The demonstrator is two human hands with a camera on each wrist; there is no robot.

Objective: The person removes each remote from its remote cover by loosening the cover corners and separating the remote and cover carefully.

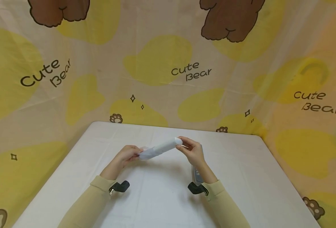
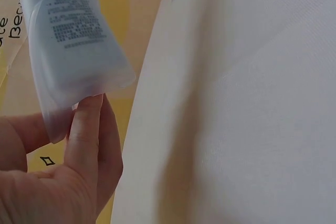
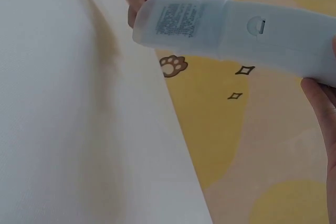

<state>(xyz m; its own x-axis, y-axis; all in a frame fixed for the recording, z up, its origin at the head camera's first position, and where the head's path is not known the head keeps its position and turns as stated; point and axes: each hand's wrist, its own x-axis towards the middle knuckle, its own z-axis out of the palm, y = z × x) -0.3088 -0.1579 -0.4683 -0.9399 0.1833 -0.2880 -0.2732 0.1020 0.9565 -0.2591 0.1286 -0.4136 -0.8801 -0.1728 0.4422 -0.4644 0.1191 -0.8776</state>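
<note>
A pale blue remote control (image 1: 166, 147) is held aloft over the table, its printed label (image 3: 177, 20) and round latch facing the right wrist camera. A translucent sleeve (image 2: 52, 121) covers its label end. My left hand (image 1: 128, 154) pinches the loose edge of this sleeve between thumb and fingers. At the opposite end, my right hand (image 1: 193, 152) grips the remote between thumb and fingers. Beneath my right forearm lies a grey device with buttons (image 1: 197, 176), partly hidden by the wrist.
The white table (image 1: 156, 202) has rounded back corners. Behind and beside it hangs a patterned cloth (image 1: 156, 63) with bears and lettering. A black strap-mounted camera (image 1: 120, 186) sits on the left wrist, and another camera (image 1: 197, 188) on the right.
</note>
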